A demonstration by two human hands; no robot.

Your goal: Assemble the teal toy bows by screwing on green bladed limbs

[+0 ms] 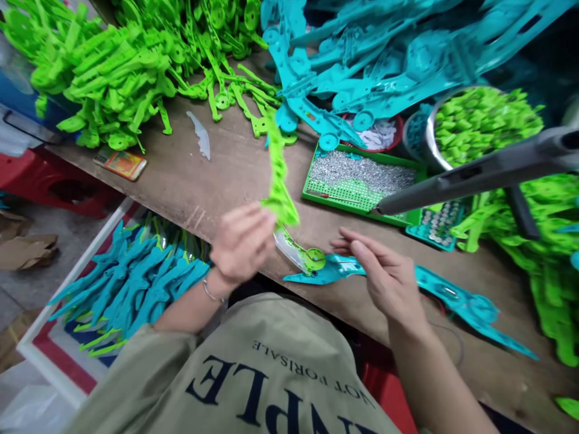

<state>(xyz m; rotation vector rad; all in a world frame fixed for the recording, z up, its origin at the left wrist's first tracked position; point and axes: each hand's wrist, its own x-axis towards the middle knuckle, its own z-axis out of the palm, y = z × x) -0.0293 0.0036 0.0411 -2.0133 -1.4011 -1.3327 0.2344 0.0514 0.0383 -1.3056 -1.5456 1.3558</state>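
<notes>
My left hand [244, 242] pinches the lower end of a bright green plastic part [279, 181], which stands up from the fingers and is blurred. Below it, a clear curved blade piece [291, 248] and a round green piece [315, 260] lie at the left end of a long blue plastic part [452, 295] on the table. My right hand [389, 271] is over the middle of this blue part, its fingers bent together around something I cannot make out. A grey power screwdriver [474, 170] hangs with its tip over a green tray.
Green parts [113, 78] and blue parts [362, 66] are heaped at the back. The green tray [339, 202] holds small screws. A round container [434, 135] holds small green pieces. Finished-looking blue parts [136, 277] fill a crate at the left. A phone-like item [121, 164] lies on the table.
</notes>
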